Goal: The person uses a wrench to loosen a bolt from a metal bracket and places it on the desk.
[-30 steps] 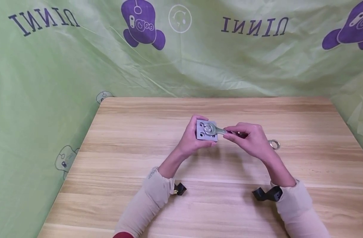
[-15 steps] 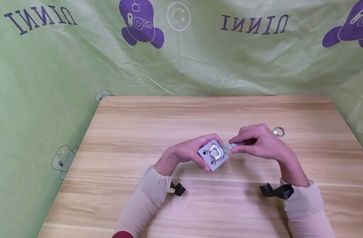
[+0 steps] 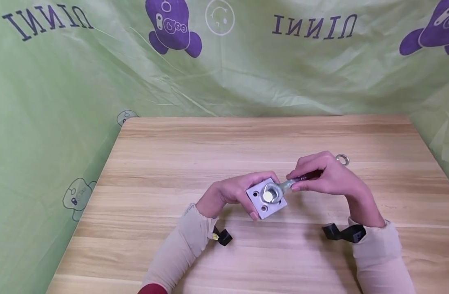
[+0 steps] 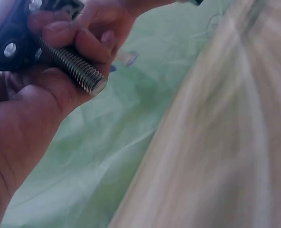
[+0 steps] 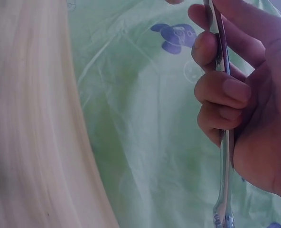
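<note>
The left grip, nearer the threaded bolt, clasped the square plate above the surface, while the right grip pinched the ring-ended wrench, whose long axis slanted from the plate toward the far right.

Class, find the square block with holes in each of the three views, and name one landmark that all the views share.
Head: right of and below centre, in the left hand, the block facing up.
Left wrist: upper left corner, dark.
Right wrist: not in it.
Shared landmark: the green curtain.
</note>
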Action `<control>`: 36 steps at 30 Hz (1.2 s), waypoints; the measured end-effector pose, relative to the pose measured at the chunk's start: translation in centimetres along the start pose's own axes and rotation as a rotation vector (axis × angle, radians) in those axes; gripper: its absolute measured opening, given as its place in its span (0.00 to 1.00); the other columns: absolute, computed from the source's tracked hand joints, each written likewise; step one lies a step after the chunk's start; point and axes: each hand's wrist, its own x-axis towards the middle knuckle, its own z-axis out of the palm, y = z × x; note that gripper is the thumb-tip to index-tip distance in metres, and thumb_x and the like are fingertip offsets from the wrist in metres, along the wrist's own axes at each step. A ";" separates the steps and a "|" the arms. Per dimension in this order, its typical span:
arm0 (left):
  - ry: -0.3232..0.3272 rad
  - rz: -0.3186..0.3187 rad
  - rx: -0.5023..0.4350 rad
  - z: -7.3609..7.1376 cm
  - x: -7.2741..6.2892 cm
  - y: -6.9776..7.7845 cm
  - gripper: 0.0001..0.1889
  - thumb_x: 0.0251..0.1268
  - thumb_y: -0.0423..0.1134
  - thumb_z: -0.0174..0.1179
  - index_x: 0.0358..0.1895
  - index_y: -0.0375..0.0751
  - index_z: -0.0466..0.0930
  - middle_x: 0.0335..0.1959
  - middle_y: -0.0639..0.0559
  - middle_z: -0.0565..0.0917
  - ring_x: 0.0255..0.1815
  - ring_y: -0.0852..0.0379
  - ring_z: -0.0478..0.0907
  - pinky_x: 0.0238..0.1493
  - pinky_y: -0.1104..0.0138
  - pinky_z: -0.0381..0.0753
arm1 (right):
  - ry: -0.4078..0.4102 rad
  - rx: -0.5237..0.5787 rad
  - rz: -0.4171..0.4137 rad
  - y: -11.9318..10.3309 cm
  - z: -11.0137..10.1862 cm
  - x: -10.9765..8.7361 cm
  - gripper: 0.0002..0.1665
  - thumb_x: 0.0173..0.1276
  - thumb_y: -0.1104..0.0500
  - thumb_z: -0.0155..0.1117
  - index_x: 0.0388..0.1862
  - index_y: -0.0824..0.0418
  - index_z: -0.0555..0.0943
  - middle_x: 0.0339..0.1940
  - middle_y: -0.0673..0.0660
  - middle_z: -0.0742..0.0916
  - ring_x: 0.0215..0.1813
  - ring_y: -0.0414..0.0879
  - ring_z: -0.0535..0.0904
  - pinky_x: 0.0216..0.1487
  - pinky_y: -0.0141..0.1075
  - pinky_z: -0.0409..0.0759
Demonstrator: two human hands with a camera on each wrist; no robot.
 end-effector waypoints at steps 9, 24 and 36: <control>0.585 0.229 0.073 0.1 -0.5 1.6 0.37 0.39 0.10 0.60 0.59 0.32 0.62 0.45 0.51 0.79 0.39 0.60 0.82 0.39 0.70 0.85 | 0.336 -0.156 0.397 -0.9 -0.6 -0.4 0.10 0.58 0.70 0.74 0.40 0.66 0.89 0.27 0.39 0.87 0.23 0.32 0.74 0.22 0.27 0.70; 1.014 0.337 0.320 0.1 1.2 0.3 0.41 0.43 0.16 0.70 0.63 0.31 0.58 0.60 0.31 0.74 0.47 0.61 0.80 0.46 0.72 0.84 | 0.351 -0.217 0.622 -0.4 2.7 2.2 0.12 0.63 0.57 0.74 0.42 0.63 0.89 0.29 0.53 0.88 0.20 0.34 0.70 0.19 0.29 0.67; 0.920 0.275 0.376 0.2 1.0 0.4 0.41 0.43 0.17 0.70 0.63 0.31 0.59 0.60 0.31 0.74 0.48 0.58 0.79 0.47 0.70 0.83 | 0.342 -0.270 0.532 -0.5 2.9 2.1 0.09 0.61 0.60 0.75 0.40 0.62 0.90 0.32 0.58 0.90 0.23 0.33 0.73 0.23 0.27 0.72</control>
